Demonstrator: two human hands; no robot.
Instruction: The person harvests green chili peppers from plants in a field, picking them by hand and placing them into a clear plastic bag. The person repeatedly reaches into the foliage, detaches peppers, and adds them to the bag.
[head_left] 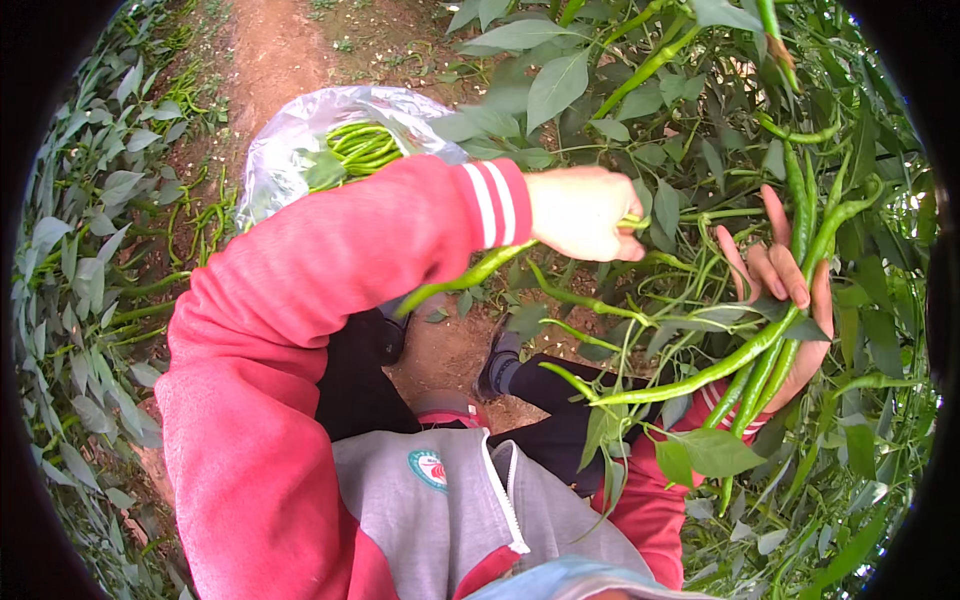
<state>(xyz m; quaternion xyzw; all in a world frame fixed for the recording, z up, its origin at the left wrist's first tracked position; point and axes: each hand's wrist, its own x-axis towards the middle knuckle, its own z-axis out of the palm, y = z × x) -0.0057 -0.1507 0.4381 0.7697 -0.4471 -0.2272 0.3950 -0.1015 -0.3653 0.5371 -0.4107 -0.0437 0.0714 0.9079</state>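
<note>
My left hand [585, 210] reaches across from the left and is closed on a long green chili pepper [470, 278]. The stem end of that pepper shows past my fingers, beside the plant's leaves. On the right, my right hand [785, 275] holds a bunch of long green chili peppers [765, 375], its fingers partly curled round them. Some of these peppers hang below the hand and others stick up above it. Thin stems, smaller peppers [590, 300] and leaves of the pepper plant [640, 100] lie between my two hands.
A clear plastic bag [270, 150] with green chili peppers [362, 148] in it stands on the soil behind my left forearm. Rows of pepper plants [100, 290] line both sides of a brown dirt path [275, 50]. My legs are bent below my hands.
</note>
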